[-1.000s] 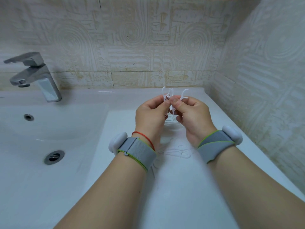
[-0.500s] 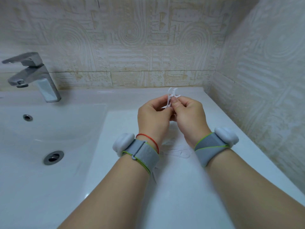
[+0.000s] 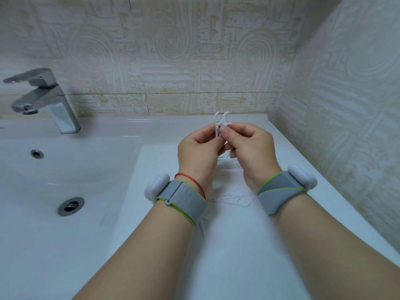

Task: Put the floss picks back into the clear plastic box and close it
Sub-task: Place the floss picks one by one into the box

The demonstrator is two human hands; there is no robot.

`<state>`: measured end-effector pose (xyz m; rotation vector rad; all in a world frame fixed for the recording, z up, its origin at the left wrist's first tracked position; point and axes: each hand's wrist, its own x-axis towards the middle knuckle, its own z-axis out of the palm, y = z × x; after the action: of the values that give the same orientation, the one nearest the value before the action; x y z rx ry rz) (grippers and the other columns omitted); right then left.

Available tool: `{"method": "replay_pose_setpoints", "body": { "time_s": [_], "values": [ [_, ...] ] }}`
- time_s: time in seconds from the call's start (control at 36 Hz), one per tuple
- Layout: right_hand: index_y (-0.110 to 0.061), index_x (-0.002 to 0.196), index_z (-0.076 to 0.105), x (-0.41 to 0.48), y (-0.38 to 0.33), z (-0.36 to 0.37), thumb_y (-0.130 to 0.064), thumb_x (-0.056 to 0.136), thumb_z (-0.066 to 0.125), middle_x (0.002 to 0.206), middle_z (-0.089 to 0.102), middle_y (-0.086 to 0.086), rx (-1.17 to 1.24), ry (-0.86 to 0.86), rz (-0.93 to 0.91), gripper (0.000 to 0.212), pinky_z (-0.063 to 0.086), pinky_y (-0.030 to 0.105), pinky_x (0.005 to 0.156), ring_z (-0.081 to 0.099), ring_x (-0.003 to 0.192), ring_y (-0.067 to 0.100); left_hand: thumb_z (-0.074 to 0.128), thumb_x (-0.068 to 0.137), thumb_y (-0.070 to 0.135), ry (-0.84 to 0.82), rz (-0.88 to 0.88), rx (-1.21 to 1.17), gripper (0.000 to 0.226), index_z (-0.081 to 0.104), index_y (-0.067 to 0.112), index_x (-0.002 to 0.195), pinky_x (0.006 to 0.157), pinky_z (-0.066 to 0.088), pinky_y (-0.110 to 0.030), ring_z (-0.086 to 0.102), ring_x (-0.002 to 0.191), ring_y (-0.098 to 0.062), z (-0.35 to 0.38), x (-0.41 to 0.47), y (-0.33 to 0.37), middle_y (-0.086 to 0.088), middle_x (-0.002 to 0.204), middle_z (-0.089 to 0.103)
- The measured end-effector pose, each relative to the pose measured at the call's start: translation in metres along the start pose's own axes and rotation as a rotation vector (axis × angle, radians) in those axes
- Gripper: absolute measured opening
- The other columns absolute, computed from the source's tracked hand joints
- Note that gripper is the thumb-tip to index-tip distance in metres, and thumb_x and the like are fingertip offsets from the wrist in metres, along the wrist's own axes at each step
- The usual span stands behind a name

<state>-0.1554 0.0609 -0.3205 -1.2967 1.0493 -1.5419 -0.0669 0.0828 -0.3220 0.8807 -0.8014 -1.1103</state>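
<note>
Picks (image 3: 221,123) stand in a small bunch at upper centre of the frame. They are pinched between the left hand (image 3: 199,152) and the right hand (image 3: 249,148), which meet fingertip to fingertip above the counter (image 3: 238,267). Their forked heads poke up past the fingers. Loose picks (image 3: 236,199) lie flat on the counter between the wrists, faint, white on white.

They look very light: thin, stiff plastic with hooked heads that probably tangle and could slip from a slack pinch. The handles, lined up together, seem the best hold.

I cannot make out the box; a faint clear shape under the hands may be it.

The counter is glossy white and likely slick, so flat picks may need a fingernail under them. A basin (image 3: 65,169) with a drain (image 3: 70,205) fills the left, a tap (image 3: 43,98) stands at upper left, and embossed beige tiles (image 3: 173,50) cover the top and right.
</note>
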Motion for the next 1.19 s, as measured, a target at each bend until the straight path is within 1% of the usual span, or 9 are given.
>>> {"method": "replay_pose_setpoints", "body": {
  "time_s": [0.08, 0.22, 0.42, 0.53, 0.64, 0.83, 0.94, 1.06, 1.19],
  "values": [
    [-0.010, 0.087, 0.072, 0.002, 0.000, -0.002, -0.015, 0.078, 0.077, 0.067, 0.063, 0.004, 0.090, -0.022, 0.079, 0.012, 0.041, 0.020, 0.048, 0.053, 0.054, 0.008, 0.062, 0.084, -0.008, -0.026, -0.010, -0.011, 0.027, 0.069, 0.000, 0.109, 0.088, 0.056, -0.039, 0.067, 0.080, -0.021, -0.002, 0.001, 0.001, -0.020, 0.101, 0.071],
    [-0.008, 0.100, 0.069, 0.003, -0.001, -0.004, -0.009, 0.082, 0.071, 0.078, 0.061, 0.009, 0.203, -0.070, 0.141, 0.018, 0.042, 0.019, 0.050, 0.051, 0.053, 0.007, 0.061, 0.085, -0.008, -0.101, -0.015, -0.021, 0.027, 0.068, -0.001, 0.110, 0.086, 0.057, -0.036, 0.068, 0.086, -0.024, -0.002, -0.001, 0.003, -0.021, 0.102, 0.071],
    [-0.013, 0.091, 0.071, 0.004, -0.001, -0.005, -0.015, 0.082, 0.073, 0.073, 0.058, 0.005, 0.246, -0.105, 0.215, 0.009, 0.038, 0.017, 0.046, 0.044, 0.049, 0.005, 0.063, 0.085, -0.003, -0.072, 0.027, 0.077, 0.023, 0.073, 0.008, 0.103, 0.082, 0.058, -0.036, 0.067, 0.078, -0.019, -0.001, -0.002, 0.002, -0.013, 0.092, 0.074],
    [-0.015, 0.089, 0.071, 0.006, -0.003, -0.004, -0.023, 0.086, 0.068, 0.056, 0.056, -0.008, 0.251, -0.128, 0.219, 0.009, 0.036, 0.018, 0.046, 0.039, 0.045, 0.004, 0.057, 0.084, -0.010, -0.116, -0.025, 0.031, 0.028, 0.074, 0.007, 0.099, 0.066, 0.056, -0.025, 0.063, 0.063, -0.012, -0.004, -0.002, 0.005, -0.004, 0.077, 0.071],
    [-0.018, 0.082, 0.073, 0.005, -0.004, -0.007, -0.020, 0.086, 0.070, 0.058, 0.060, -0.008, 0.210, -0.093, 0.193, 0.005, 0.040, 0.017, 0.047, 0.041, 0.047, 0.005, 0.058, 0.086, -0.007, -0.155, -0.068, 0.032, 0.025, 0.071, 0.004, 0.105, 0.071, 0.057, -0.026, 0.062, 0.062, -0.011, -0.003, -0.003, 0.006, -0.003, 0.073, 0.068],
    [-0.019, 0.085, 0.070, 0.008, -0.007, -0.012, -0.020, 0.085, 0.070, 0.069, 0.061, -0.005, 0.321, -0.085, 0.227, 0.001, 0.040, 0.020, 0.052, 0.050, 0.055, 0.005, 0.057, 0.094, 0.008, 0.015, -0.111, 0.022, 0.012, 0.068, 0.012, 0.093, 0.071, 0.058, -0.033, 0.066, 0.066, -0.017, -0.003, 0.002, 0.010, -0.002, 0.083, 0.073],
    [-0.019, 0.085, 0.068, 0.011, -0.008, -0.014, -0.019, 0.084, 0.071, 0.071, 0.063, -0.006, 0.395, -0.037, 0.236, 0.003, 0.043, 0.019, 0.051, 0.053, 0.056, 0.005, 0.060, 0.090, 0.012, 0.149, 0.081, 0.286, 0.013, 0.071, 0.018, 0.092, 0.073, 0.057, -0.031, 0.068, 0.068, -0.013, -0.005, 0.007, 0.005, 0.003, 0.081, 0.074],
    [-0.015, 0.083, 0.067, 0.008, -0.004, -0.010, -0.015, 0.084, 0.071, 0.065, 0.059, -0.003, 0.366, -0.017, 0.215, 0.004, 0.047, 0.019, 0.051, 0.051, 0.054, 0.007, 0.063, 0.087, 0.023, 0.136, 0.403, 0.780, 0.018, 0.074, 0.025, 0.100, 0.081, 0.052, -0.023, 0.068, 0.083, -0.009, -0.005, 0.000, -0.001, 0.008, 0.092, 0.075],
    [-0.012, 0.089, 0.064, 0.008, -0.002, -0.007, -0.011, 0.084, 0.070, 0.070, 0.055, 0.002, 0.372, 0.002, 0.201, 0.008, 0.048, 0.021, 0.054, 0.050, 0.054, 0.008, 0.061, 0.090, 0.022, 0.077, 0.513, 0.889, 0.025, 0.070, 0.023, 0.113, 0.084, 0.052, -0.035, 0.068, 0.091, -0.021, -0.004, -0.006, -0.003, 0.001, 0.101, 0.074]
  ]
}}
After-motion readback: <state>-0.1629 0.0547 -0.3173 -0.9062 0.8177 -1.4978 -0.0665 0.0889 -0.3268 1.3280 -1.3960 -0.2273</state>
